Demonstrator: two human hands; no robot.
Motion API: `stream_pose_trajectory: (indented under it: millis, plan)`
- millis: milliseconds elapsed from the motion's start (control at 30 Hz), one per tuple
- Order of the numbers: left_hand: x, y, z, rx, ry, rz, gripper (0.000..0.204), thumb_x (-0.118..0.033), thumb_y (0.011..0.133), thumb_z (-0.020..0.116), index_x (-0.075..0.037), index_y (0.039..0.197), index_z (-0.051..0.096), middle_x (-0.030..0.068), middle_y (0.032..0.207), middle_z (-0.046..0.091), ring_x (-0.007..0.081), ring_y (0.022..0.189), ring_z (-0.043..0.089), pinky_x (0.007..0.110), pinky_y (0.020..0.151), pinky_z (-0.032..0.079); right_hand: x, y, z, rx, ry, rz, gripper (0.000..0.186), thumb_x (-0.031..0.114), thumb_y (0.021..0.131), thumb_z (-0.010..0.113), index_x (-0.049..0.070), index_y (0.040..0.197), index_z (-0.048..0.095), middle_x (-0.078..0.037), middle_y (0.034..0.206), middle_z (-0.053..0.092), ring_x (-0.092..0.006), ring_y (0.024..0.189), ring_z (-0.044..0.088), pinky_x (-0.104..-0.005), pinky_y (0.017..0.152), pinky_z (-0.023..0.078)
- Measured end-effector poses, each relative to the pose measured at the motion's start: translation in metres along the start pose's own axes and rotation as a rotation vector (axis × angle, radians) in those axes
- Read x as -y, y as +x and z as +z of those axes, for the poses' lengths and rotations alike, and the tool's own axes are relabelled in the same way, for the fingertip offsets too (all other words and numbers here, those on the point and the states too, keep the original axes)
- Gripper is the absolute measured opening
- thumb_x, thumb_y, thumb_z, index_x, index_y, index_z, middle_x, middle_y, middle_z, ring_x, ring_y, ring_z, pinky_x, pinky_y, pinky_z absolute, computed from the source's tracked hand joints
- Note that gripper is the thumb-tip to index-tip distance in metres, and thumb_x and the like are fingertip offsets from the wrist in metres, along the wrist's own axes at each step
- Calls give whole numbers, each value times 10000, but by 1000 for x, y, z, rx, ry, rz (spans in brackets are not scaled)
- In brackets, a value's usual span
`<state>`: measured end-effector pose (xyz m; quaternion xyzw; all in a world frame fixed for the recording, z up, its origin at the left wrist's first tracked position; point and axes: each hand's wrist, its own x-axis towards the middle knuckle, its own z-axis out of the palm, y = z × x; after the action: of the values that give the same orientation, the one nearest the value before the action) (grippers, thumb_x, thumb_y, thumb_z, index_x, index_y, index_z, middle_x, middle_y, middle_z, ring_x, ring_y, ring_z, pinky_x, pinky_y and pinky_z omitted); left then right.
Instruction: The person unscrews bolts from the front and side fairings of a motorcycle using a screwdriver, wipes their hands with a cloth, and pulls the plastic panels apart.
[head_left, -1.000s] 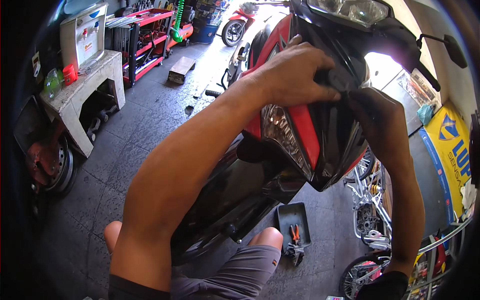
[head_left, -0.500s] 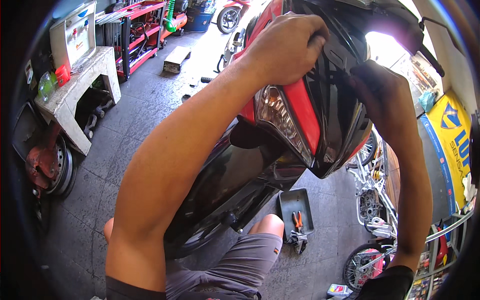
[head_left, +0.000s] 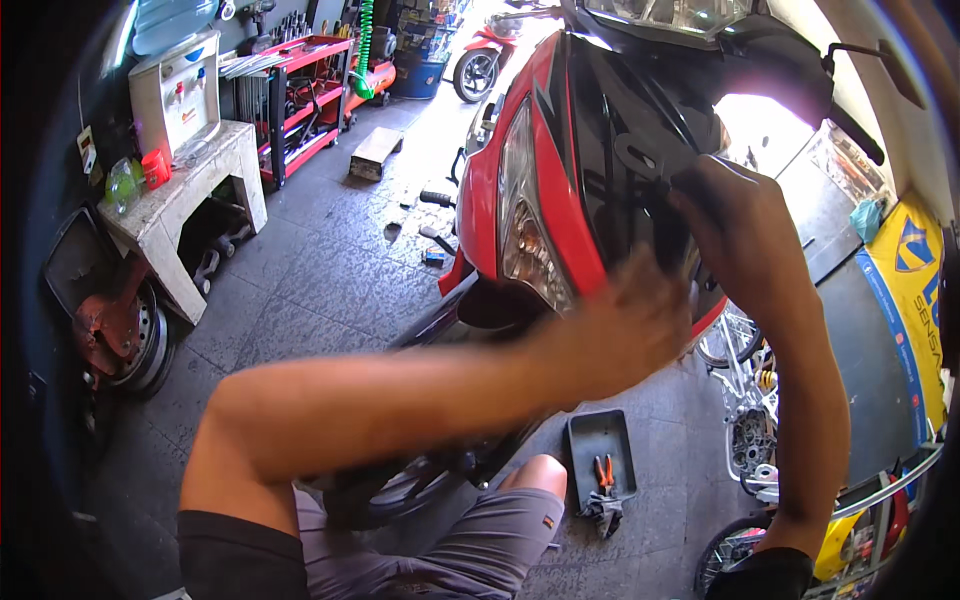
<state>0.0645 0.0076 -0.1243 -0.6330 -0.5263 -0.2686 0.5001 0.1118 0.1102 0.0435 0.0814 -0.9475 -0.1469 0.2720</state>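
A scooter's front fairing in red point(head_left: 548, 140) and glossy black point(head_left: 600, 120) fills the upper middle, with a clear lamp point(head_left: 528, 240) along its left side and an oval grey piece point(head_left: 637, 152) on the black panel. My right hand point(head_left: 725, 225) rests high on the black panel's right part, fingers curled in, whatever they hold hidden. My left hand point(head_left: 640, 315), smeared by motion, crosses the lower front of the fairing, just below my right hand; its fingers are unclear.
A grey tray point(head_left: 626, 450) with orange-handled pliers point(head_left: 605, 472) lies below. At left are a concrete bench point(head_left: 165, 230), red tool cart point(head_left: 300, 100) and wheel point(head_left: 135, 350); behind, another scooter point(head_left: 478, 65) and wooden block point(head_left: 375, 150); at right, a stripped motorcycle frame point(head_left: 745, 430) and yellow banner point(head_left: 905, 260).
My left hand has left the upper fairing and swept down to the lower front, its forearm now lying flatter. My right hand stays on the panel. The view has shifted slightly.
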Motion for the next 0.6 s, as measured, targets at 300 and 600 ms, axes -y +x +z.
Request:
stream_pose_trajectory:
  millis: [300, 600]
  plan:
    - [10, 4, 7, 48, 32, -70, 313, -281, 858, 515, -131, 1116, 611, 90, 1275, 583, 327, 1330, 446, 566, 1097, 304, -1, -2, -5, 61, 57, 35, 97, 53, 859, 644, -24, 915, 626, -188, 791, 650, -340, 718, 647, -378, 657, 487]
    - [8, 8, 7, 1, 33, -102, 290, -262, 845, 536, -137, 1090, 628, 77, 1234, 602, 315, 1309, 464, 539, 1101, 315, 0, -8, 8, -34, -53, -2, 121, 114, 892, 603, 22, 951, 550, -183, 841, 621, -398, 781, 617, -454, 690, 487]
